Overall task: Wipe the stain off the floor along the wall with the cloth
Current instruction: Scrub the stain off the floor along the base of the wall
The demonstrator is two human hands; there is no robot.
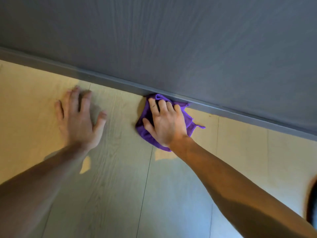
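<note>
A crumpled purple cloth point(145, 131) lies on the pale wood-grain floor point(120, 177), its far edge touching the grey baseboard point(106, 80). My right hand point(164, 121) presses flat on top of the cloth, fingers spread and pointing at the wall. My left hand point(80, 117) rests palm down on the bare floor to the left of the cloth, fingers apart, holding nothing. No stain shows around the cloth; the floor under it is hidden.
The grey wood-grain wall point(171, 40) fills the upper half, running diagonally down to the right. Floorboard seams run toward me. A dark blurred shape point(312, 203) sits at the right edge. A small dark speck point(210, 115) lies near the baseboard, right of the cloth.
</note>
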